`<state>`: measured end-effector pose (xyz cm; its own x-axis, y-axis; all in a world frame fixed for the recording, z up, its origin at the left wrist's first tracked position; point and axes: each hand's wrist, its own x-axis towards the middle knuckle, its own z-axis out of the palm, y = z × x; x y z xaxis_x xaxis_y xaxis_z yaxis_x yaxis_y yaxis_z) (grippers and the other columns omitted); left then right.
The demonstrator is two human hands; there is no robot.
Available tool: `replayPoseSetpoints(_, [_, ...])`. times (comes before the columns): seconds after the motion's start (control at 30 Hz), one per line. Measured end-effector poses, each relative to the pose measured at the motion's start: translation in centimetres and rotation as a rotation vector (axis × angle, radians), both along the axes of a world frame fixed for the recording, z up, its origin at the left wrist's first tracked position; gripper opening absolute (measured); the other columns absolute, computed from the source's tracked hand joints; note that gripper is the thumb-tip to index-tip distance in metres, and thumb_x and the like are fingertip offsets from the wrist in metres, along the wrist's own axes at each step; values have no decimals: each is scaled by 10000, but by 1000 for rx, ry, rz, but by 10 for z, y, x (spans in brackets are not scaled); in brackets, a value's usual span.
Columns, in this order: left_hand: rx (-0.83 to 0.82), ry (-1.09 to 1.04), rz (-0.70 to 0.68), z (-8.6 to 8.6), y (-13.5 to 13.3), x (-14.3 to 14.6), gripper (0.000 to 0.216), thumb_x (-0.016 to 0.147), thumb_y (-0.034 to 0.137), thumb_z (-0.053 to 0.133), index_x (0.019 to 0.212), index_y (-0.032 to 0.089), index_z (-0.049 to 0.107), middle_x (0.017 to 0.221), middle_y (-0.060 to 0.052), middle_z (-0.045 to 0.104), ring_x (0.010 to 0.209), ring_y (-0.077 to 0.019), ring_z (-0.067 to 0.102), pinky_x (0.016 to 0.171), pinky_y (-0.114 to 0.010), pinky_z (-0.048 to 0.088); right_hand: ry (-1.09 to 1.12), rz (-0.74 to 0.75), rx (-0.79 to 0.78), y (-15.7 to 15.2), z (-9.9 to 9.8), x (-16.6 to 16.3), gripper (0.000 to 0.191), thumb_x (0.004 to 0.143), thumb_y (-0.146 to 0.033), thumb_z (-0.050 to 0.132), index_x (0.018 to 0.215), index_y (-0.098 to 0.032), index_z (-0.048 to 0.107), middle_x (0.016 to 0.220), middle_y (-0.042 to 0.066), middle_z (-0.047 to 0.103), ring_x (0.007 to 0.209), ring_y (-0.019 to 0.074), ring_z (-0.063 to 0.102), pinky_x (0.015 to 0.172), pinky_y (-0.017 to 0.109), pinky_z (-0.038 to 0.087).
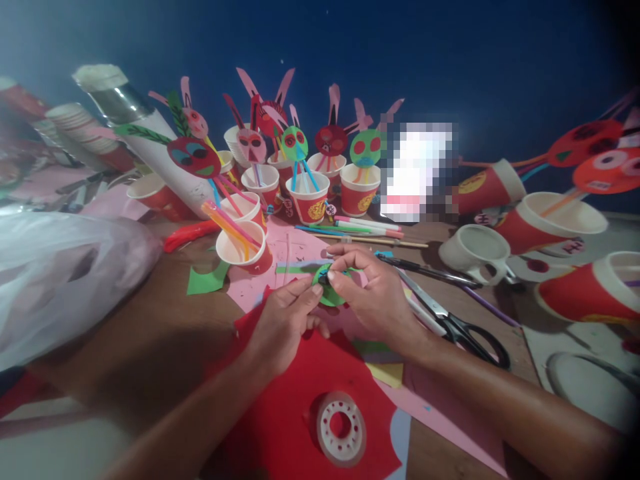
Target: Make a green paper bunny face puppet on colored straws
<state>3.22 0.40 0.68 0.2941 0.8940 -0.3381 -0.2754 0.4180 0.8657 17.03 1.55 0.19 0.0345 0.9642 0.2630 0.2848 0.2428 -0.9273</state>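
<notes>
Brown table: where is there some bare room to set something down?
The widest bare patch of table lies between the plastic bag and the red paper, left of the left hand. Beyond that hand, cups and markers crowd the table; to the right, scissors and a mug do.

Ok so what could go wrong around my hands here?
The green paper disc could crease, since the left hand and right hand both pinch it. The right forearm might nudge the scissors lying beside it. The cup of straws, just beyond the left hand, may tip if bumped.
</notes>
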Motion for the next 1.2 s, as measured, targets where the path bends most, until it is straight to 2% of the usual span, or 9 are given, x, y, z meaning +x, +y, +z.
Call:
replayPoseSetpoints(0.23, [-12, -9, 10, 0, 0, 1, 148, 739, 250, 628, 829, 142, 676, 673, -12, 541, 593, -125, 506, 435, -215, 440, 0, 13, -9, 0, 1, 1, 67, 743, -144, 546, 722, -205, 561, 1041, 44, 624, 984, 204, 579, 893, 388, 400])
replayPoseSetpoints(0.47, [-2, -14, 6, 1, 0, 1, 161, 742, 253, 633, 842, 133, 676, 658, 4, 507, 521, -87, 435, 435, -219, 446, -11, 9, -3, -1, 1, 0, 70, 745, -133, 547, 718, -198, 555, 1042, 45, 621, 991, 191, 575, 892, 357, 401])
replayPoseSetpoints(0.8, [19, -13, 7, -3, -1, 0, 186, 767, 263, 618, 902, 152, 681, 707, -23, 585, 590, -119, 519, 443, -221, 448, -50, -2, 28, -1, 3, -1, 79, 738, -129, 552, 722, -206, 551, 1040, 53, 619, 1002, 203, 568, 903, 386, 400])
replayPoseSetpoints(1.07, [22, -46, -26, -6, 0, -1, 180, 798, 254, 590, 943, 198, 680, 754, -23, 627, 568, -103, 524, 449, -209, 449, -90, -9, 78, -1, 2, -1, 98, 738, -109, 544, 720, -205, 538, 1026, 48, 608, 1007, 197, 565, 895, 364, 402])
replayPoseSetpoints(1.2, [38, -61, -39, -5, -1, -2, 181, 789, 259, 602, 944, 206, 679, 798, -27, 641, 607, -108, 546, 461, -199, 456, -93, -21, 61, -2, 1, -2, 111, 743, -123, 549, 800, -214, 518, 1022, 42, 610, 984, 200, 566, 877, 365, 407])
